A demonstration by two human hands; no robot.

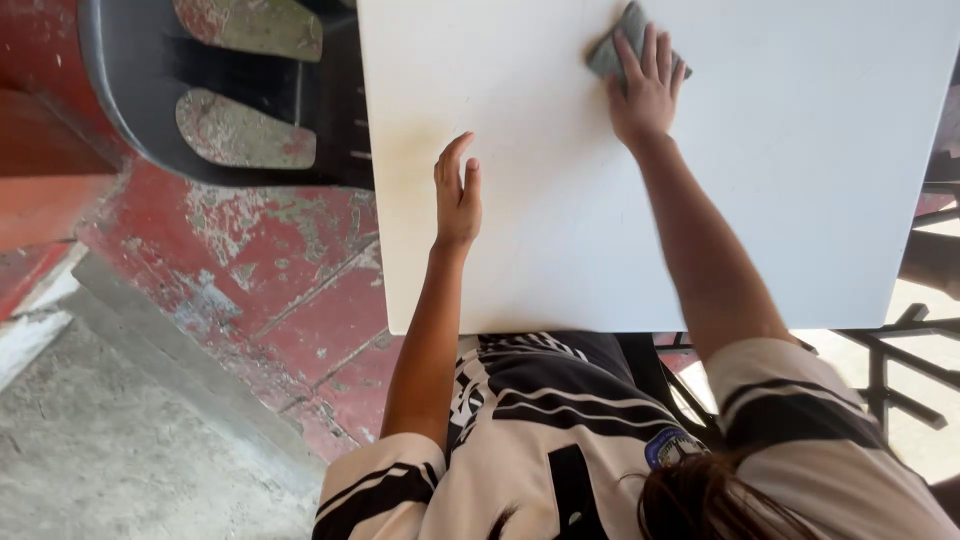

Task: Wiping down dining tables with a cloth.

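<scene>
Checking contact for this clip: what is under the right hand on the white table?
A grey cloth lies under the right hand, pressed flat on the white table. Its upper and left edges show; the part beneath the palm and fingers is covered.

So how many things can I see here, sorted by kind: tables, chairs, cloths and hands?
Square white tables: 1
Dark plastic chairs: 1
Grey folded cloths: 1, under the right hand
Bare hands: 2, the left hand resting flat on the tabletop
Total: 5
</scene>
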